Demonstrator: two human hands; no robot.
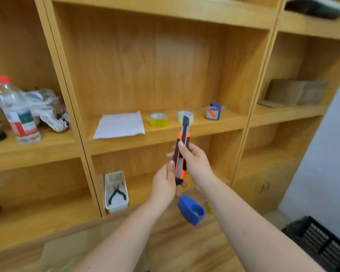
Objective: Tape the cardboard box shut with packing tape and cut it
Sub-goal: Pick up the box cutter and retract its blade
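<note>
While both hands are occupied with the cutter, the entry stands thus. Item one: utility knife (182, 152), orange and black, held upright before the shelf unit (165, 140), blade (185, 121) extended past the tip. Right hand (194, 163) is wrapped round the upper handle, thumb on the slider side, presumably to set or lock the blade length. Left hand (164, 185) pinches the butt end, steadying the tool so the slider can be worked without the body twisting.

Item two: tape dispenser (190, 212), blue, lying just below the hands on the lower wooden surface, a sliver of yellow tape beside it; set down, by the look of it, to free both hands.

Item three: cardboard box (67, 250), pale flap only, at the bottom left edge of view, mostly hidden by the left forearm; whether tape already lies across it cannot be told.

Stock on the middle shelf, untouched: yellow tape roll (158, 119), clear tape roll (185, 116), striped tape roll (213, 112), sheet of paper (120, 125). Lower compartment: white basket (116, 191) with pliers (116, 193).
</note>
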